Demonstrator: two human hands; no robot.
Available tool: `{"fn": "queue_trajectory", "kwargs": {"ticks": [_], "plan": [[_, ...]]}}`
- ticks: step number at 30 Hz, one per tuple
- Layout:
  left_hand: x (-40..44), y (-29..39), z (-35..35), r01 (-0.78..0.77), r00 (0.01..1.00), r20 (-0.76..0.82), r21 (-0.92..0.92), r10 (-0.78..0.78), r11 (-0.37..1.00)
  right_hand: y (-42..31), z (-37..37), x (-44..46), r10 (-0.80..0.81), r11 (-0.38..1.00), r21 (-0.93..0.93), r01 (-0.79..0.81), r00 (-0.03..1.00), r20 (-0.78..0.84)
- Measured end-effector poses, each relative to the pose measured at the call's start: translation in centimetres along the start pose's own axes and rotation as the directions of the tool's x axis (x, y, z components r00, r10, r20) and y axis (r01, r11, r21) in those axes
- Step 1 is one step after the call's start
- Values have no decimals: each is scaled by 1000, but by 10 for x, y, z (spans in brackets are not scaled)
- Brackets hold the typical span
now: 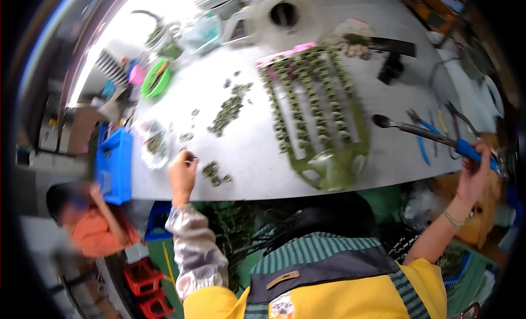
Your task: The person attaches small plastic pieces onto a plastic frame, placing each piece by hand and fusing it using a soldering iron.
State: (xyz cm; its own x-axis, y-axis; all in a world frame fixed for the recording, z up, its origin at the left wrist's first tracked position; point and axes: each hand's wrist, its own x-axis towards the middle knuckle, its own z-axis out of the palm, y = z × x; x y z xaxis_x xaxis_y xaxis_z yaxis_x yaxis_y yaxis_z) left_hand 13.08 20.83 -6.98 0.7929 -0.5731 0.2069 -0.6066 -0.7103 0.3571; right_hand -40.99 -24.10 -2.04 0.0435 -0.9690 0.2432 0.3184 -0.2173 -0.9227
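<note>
My left hand (182, 175) is over the near left part of the table, its fingers pinched on a small dark piece too small to name. Beside it lies a small pile of green pieces (215, 174); a longer pile of them (229, 109) is farther off. In my right hand (475, 171) is a long blue-handled tool (433, 135) with a metal shaft and a dark, spoon-shaped tip pointing left. Between my hands lies an olive-green plastic piece (333, 168) with several long prongs lined with small green bits. A pink strip (287, 53) crosses its far end.
Pliers (423, 149) and other hand tools lie at right. A plastic bag (154, 143), a green bowl (156, 80) and a blue crate (115, 164) are at left. A large pale reel (282, 17) and a glove (353, 38) stand behind. A person in orange (98, 231) sits lower left.
</note>
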Motion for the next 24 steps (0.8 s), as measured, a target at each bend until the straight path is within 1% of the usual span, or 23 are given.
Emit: {"fn": "queue_trajectory", "kwargs": {"ticks": [1, 2, 4, 6, 8, 10, 12, 13, 14, 16, 24], "plan": [[5, 25, -3, 139, 990, -9, -215, -144, 967, -2, 7, -4, -30, 1000, -2, 31, 999, 43], [10, 63, -11, 91, 994, -23, -355, -106, 931, -3, 14, -7, -34, 999, 8, 34, 999, 27], [16, 139, -20, 49, 998, 58, -564, -19, 824, -7, 28, -10, -66, 997, 35, 63, 992, 104], [21, 200, -11, -17, 975, 134, -744, 175, 668, -5, 36, -10, -63, 998, 38, 59, 991, 118], [25, 250, 5, -109, 912, 172, -772, 372, 626, -4, 48, -10, -59, 998, 26, 56, 989, 133], [27, 296, 16, -201, 868, 155, -759, 472, 619, -1, 57, -9, -52, 998, 35, 47, 986, 156], [34, 322, 32, -314, 832, 137, -684, 538, 658, 7, 62, -5, -43, 997, 68, 30, 981, 190], [38, 329, 43, -386, 821, 81, -652, 566, 653, 12, 62, -3, -36, 996, 83, 17, 974, 224], [40, 335, 53, -418, 823, 56, -613, 565, 670, 16, 63, -2, -30, 995, 95, 8, 972, 233], [48, 341, 68, -633, 739, -84, -424, 668, 647, 25, 66, 1, -21, 993, 120, -10, 967, 254], [56, 352, 99, -671, 723, -67, -305, 688, 675, 44, 83, 5, 2, 984, 172, -53, 959, 283]]}}
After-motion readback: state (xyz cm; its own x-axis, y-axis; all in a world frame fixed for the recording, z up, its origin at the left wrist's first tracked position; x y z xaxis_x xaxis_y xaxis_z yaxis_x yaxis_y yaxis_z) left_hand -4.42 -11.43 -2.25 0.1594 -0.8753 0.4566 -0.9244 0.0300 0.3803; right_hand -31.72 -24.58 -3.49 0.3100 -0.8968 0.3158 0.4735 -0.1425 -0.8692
